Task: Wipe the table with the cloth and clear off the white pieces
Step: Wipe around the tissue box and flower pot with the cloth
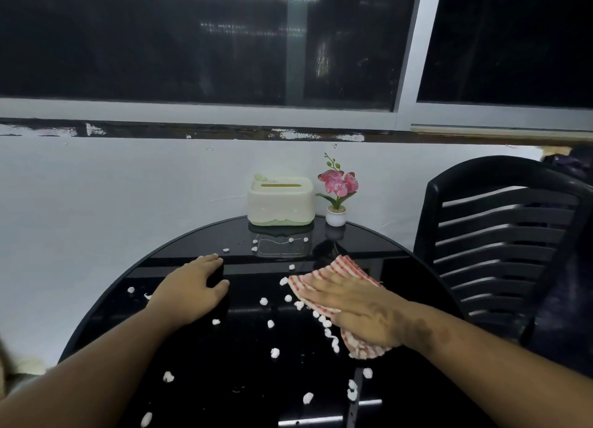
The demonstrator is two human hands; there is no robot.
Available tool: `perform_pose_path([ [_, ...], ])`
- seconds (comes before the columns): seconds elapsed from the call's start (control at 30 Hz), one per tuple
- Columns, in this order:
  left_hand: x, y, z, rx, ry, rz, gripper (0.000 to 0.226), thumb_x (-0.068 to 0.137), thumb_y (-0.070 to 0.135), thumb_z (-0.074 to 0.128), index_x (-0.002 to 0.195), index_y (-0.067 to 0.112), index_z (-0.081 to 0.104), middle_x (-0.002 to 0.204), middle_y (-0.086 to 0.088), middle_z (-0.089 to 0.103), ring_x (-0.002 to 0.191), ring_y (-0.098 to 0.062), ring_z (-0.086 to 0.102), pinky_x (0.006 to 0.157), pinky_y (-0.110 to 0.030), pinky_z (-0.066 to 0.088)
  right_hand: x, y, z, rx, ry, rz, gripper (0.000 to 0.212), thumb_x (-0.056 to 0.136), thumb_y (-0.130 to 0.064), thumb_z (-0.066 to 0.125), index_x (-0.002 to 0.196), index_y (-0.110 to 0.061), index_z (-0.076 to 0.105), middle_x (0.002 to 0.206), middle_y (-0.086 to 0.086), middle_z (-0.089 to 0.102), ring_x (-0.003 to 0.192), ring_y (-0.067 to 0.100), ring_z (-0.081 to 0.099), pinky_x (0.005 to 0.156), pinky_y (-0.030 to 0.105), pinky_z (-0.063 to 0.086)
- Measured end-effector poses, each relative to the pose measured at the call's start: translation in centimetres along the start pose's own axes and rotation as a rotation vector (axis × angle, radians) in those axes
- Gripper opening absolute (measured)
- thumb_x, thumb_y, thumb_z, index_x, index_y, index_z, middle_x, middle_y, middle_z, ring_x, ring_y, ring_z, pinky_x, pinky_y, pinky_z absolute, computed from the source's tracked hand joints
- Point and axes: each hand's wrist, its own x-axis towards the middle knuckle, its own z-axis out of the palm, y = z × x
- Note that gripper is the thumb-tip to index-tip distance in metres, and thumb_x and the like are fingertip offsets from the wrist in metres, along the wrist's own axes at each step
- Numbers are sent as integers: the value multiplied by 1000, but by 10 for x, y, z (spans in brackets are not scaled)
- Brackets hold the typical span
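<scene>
At the far edge of the round, glossy black table (199, 357), a cream plastic tissue box with a pale green base (280, 201) is seen, and just beside it, to its right, a small white pot holding a pink artificial orchid (337, 199). Both are mirrored in the tabletop. A black slatted plastic chair (500, 231) stands close against the table's right side. A white wall and a dark window lie behind.

A red-and-white striped cloth (330, 270) is spread flat on the right half of the table and is pressed down by the right hand (356, 305), whose fingers are held straight and together on top of it; the cloth's corners show beyond the fingertips and below the wrist. The left hand (192, 286) is rested flat on the table's left half, fingers relaxed and slightly spread, nothing held in it.

Small white puffy pieces (271, 323) are scattered over the dark surface: several are lined up along the cloth's left edge, a few lie near the tissue box, and others are strewn towards the near edge and beside the left hand.
</scene>
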Motion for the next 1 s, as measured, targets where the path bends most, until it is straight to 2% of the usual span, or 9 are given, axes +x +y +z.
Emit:
perform_pose_path([
  [0.07, 0, 0, 0, 3, -5, 1, 59, 93, 47, 50, 147, 27, 40, 157, 15, 30, 146, -7, 24, 118, -32, 21, -7, 3, 1, 19, 13, 2, 64, 101, -30, 30, 149, -54, -4, 160, -26, -12, 145, -3, -20, 119, 30, -12],
  [0.17, 1, 1, 0, 4, 1, 1, 59, 93, 46, 49, 147, 27, 40, 157, 16, 30, 146, -6, 22, 119, -32, 20, -13, 15, -4, 1, 102, 130, 57, 102, -36, 25, 150, -52, -3, 160, -24, -11, 145, -3, -17, 119, 32, -16],
  [0.27, 2, 0, 1, 6, 13, -6, 59, 92, 47, 50, 147, 28, 41, 156, 17, 31, 146, -6, 24, 118, -33, 23, -4, 45, -11, 43, 158, 335, 55, 104, -35, 24, 154, -40, 0, 157, -18, -10, 141, -4, -16, 108, 15, -20],
  [0.3, 2, 0, 1, 7, 16, -9, 59, 91, 48, 50, 146, 29, 41, 156, 18, 32, 146, -6, 24, 118, -34, 24, 4, 59, -11, 53, 170, 396, 56, 103, -37, 22, 155, -38, 1, 159, -17, -7, 141, -4, -13, 110, 17, -18],
  [0.37, 2, 1, 1, 10, 22, -11, 59, 90, 49, 50, 146, 30, 42, 156, 18, 32, 145, -6, 25, 116, -34, 26, 26, 85, -7, 63, 176, 501, 61, 95, -48, 15, 154, -42, 1, 163, -11, -5, 147, 4, -8, 122, 34, -8],
  [0.47, 1, 3, -1, 21, 23, -13, 59, 90, 48, 51, 145, 29, 43, 155, 18, 33, 144, -6, 28, 114, -33, 29, 64, 96, -6, 39, 152, 589, 67, 88, -54, 9, 153, -43, -3, 165, -7, -4, 152, 17, -3, 123, 46, 2],
  [0.6, 0, 5, -3, 24, 27, -25, 58, 89, 49, 51, 144, 30, 44, 155, 19, 34, 142, -6, 32, 112, -32, 30, 103, 66, -12, 16, 121, 503, 62, 96, -49, 12, 156, -37, -1, 165, -5, -4, 152, 23, -2, 122, 49, 0],
  [0.77, -2, 5, -3, 16, 5, -34, 59, 90, 49, 50, 145, 31, 42, 155, 19, 32, 143, -6, 30, 113, -33, 29, 121, 28, 1, 7, 85, 250, 62, 90, -50, 0, 151, -45, -13, 162, -12, -12, 151, 16, -11, 122, 48, -2],
  [1.0, -3, 3, -3, 5, -26, -29, 59, 90, 50, 48, 146, 31, 41, 157, 19, 30, 145, -8, 26, 117, -35, 25, 60, -41, -3, 30, 25, -7, 55, 103, -34, 19, 152, -48, -2, 162, -17, -11, 147, 8, -19, 120, 35, -12],
])
